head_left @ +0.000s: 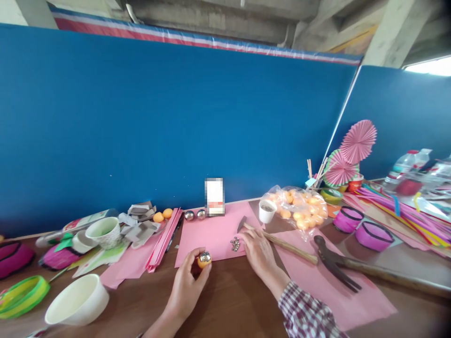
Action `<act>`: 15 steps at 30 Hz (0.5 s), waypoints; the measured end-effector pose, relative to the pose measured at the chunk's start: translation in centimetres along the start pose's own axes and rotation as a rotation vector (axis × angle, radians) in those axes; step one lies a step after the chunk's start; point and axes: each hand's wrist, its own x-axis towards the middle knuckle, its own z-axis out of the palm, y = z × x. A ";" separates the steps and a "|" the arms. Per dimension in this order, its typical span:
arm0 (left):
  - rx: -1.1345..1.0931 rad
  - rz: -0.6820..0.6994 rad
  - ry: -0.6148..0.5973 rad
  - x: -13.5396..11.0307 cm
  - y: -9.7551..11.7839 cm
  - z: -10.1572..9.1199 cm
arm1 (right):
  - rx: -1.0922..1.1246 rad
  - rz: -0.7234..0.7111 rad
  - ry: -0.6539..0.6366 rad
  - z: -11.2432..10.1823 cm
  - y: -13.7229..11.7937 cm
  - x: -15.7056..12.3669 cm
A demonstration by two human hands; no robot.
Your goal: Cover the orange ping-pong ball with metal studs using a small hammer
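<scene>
Between the bent fingers and thumb of my left hand (188,284) is a ball (204,259), shiny silver on top and orange below. I cannot tell whether it is one ball or two pressed together. My right hand (260,249) is closed over the wooden handle of a small hammer (296,248), close to its head; the fingertips are partly hidden. Beside those fingers, a cluster of small steel balls (235,243) lies on a pink sheet (207,237). Two larger silver balls (189,215) rest at the back of this sheet.
A claw hammer (338,263) lies on another pink sheet (366,307) at right. Behind stand a small white cup (267,211) and a bag of orange balls (299,206). At left are a white bowl (77,300), a patterned cup (104,232) and folded pink paper (164,239). A blue partition (176,117) rises behind.
</scene>
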 end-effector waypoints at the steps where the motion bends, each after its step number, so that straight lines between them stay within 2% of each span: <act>1: 0.001 0.000 -0.003 0.0 0.0 0.0 | 0.006 -0.012 -0.007 0.1 0.0 0.0; 9: 0.030 0.031 0.000 -0.2 0.4 0.1 | -0.036 -0.042 -0.081 0.7 0.2 0.1; 15: 0.032 0.073 0.020 -0.2 0.4 0.2 | -0.025 -0.016 -0.042 0.8 0.2 0.0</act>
